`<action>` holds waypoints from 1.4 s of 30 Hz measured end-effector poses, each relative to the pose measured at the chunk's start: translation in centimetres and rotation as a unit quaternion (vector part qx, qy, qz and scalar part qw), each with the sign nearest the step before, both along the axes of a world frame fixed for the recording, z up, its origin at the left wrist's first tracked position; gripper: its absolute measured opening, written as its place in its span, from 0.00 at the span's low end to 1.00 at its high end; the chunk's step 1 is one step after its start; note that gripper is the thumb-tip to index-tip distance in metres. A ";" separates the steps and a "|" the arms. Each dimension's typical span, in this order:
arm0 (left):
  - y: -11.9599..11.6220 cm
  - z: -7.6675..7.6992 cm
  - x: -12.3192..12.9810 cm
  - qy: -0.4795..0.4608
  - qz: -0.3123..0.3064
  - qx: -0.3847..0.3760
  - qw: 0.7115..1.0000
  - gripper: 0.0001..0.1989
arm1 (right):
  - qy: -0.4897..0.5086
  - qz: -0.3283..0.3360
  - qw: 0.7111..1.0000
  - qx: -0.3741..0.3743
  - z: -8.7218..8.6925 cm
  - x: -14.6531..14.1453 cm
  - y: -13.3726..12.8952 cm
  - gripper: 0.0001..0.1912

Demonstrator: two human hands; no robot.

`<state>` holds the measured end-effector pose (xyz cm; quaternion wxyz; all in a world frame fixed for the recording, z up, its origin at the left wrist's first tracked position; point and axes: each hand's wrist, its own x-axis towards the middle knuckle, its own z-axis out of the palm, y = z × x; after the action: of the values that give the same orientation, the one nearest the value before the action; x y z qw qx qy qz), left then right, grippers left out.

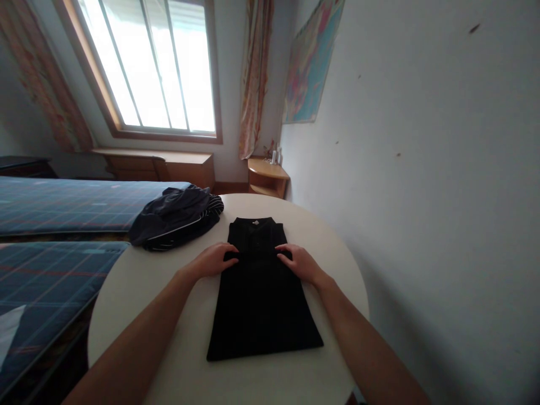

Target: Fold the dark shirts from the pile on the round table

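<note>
The wide end of a black shirt lay flat on a round white table, nearer me than my fingers. My left hand and right hand pinched an edge running across the cloth, one at each side. The collar lay just beyond my fingers; a dark clothing heap sat past my left ones, a bright window well beyond.
</note>
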<state>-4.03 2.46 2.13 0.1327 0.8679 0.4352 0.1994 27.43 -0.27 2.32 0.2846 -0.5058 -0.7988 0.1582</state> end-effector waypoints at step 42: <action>-1.2 1.6 -0.2 0.025 -0.072 -0.090 0.993 0.14 | -0.022 0.132 0.989 -0.060 1.4 1.5 -1.1 0.08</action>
<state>-4.23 1.22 3.78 0.2137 0.8863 0.3906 0.1275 28.94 -1.37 3.68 0.2128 -0.4159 -0.8535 0.2308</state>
